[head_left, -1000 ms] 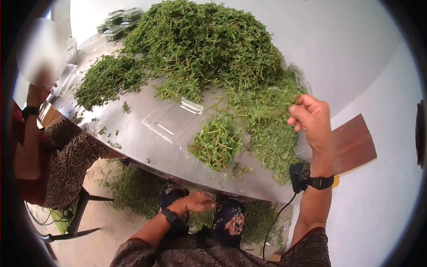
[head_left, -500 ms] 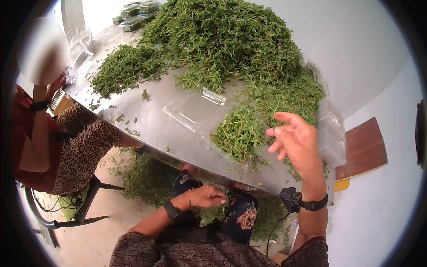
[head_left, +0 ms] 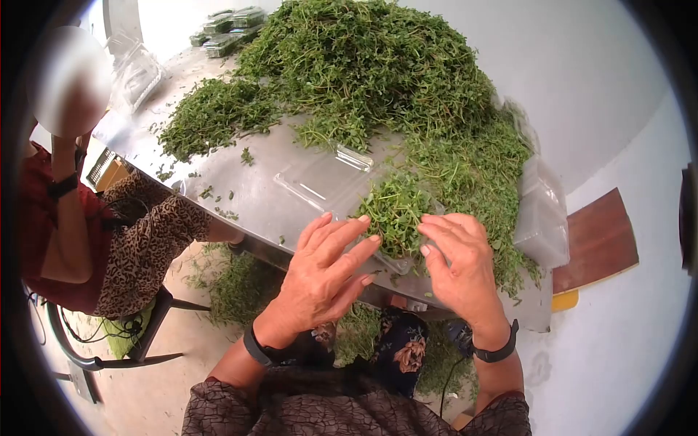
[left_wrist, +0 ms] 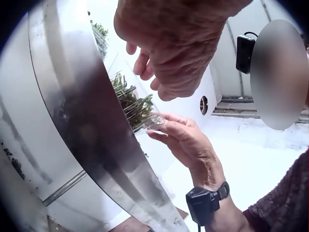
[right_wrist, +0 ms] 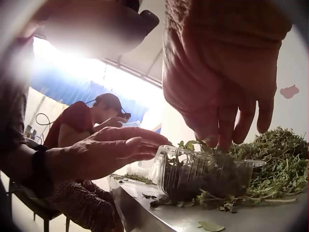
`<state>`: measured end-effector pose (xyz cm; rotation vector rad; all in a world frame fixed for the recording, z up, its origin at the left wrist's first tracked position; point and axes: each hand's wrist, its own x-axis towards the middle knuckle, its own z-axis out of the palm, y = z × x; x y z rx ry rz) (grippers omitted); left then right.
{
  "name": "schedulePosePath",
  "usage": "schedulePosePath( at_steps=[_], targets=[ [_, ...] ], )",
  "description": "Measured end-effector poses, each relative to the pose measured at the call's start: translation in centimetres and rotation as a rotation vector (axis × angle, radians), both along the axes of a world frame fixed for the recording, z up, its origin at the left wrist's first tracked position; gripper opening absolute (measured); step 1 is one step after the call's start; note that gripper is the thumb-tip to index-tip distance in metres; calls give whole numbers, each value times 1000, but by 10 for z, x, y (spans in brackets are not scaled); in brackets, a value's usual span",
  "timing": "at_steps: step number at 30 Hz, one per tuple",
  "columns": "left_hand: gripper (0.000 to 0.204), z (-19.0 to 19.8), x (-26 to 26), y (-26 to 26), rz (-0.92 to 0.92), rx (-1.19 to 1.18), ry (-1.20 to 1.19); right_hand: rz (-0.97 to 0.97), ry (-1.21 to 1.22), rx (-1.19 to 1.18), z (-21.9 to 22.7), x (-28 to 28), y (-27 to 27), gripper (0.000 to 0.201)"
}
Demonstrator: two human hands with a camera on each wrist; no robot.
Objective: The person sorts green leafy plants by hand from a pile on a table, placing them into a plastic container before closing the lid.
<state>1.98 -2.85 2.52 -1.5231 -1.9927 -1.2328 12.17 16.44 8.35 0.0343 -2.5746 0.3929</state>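
A clear plastic box (right_wrist: 166, 176) heaped with leafy green stems (head_left: 395, 211) sits near the front edge of the metal table, its lid (head_left: 316, 182) folded open behind it to the left. My left hand (head_left: 316, 283) is at the box's near left side, fingers spread and fairly straight. Over on the right side, my right hand (head_left: 465, 269) has its fingertips at the edge of the greens. From the right wrist view, the fingers of that hand point down onto the leaves, while the left hand lies flat-fingered beside the box wall.
A large mound of greens (head_left: 371, 65) covers the back of the table (head_left: 240, 182), with a smaller pile (head_left: 214, 116) to the left. Filled boxes (head_left: 229, 29) stand at the far left; empty clear boxes (head_left: 542, 218) are stacked at right. Another person (head_left: 65, 232) sits at left.
My left hand has risen from over my lap to the box's left side. The right hand has come from the loose greens at right to the box's right side, releasing a sprig.
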Motion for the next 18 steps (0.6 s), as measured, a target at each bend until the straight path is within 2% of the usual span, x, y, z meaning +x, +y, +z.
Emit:
schedulePosePath(
  at_steps=[2, 6, 13, 15, 18],
  targets=[
    [57, -5, 0, 7, 28, -69, 1, 32, 12, 45, -1, -1, -6, 24],
    [55, -9, 0, 18, 42, -182, 21, 51, 33, 92, -10, -8, -9, 22],
    [50, -10, -1, 17, 62, -152, 48, -30, 14, 117, -14, -10, -10, 20],
    [46, -8, -1, 11, 93, -38, 25, -36, 4, 105, -10, -8, -9, 21],
    [45, -8, -7, 2, 154, -22, 19, -62, 72, 113, 4, -5, -6, 26]
  ],
)
